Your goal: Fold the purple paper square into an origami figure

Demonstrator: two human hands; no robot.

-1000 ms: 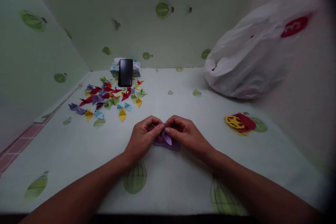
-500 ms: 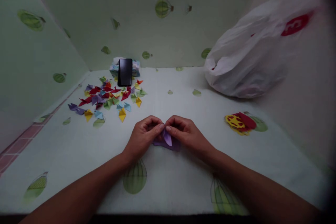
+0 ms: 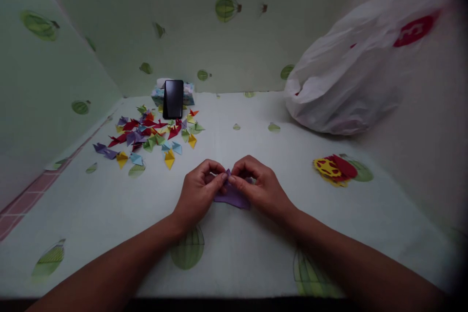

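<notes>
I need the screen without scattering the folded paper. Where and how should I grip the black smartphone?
The black smartphone is probably best pinched across its long edges near the top, from above: it stands on end, seemingly leaning back on the tissue box, and folded paper pieces crowd its foot.

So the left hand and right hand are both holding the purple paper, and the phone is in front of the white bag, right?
Not quite: the phone is in front of the tissue box, not the white bag. The head view shows it. The left hand and right hand are both holding the purple paper.
</notes>
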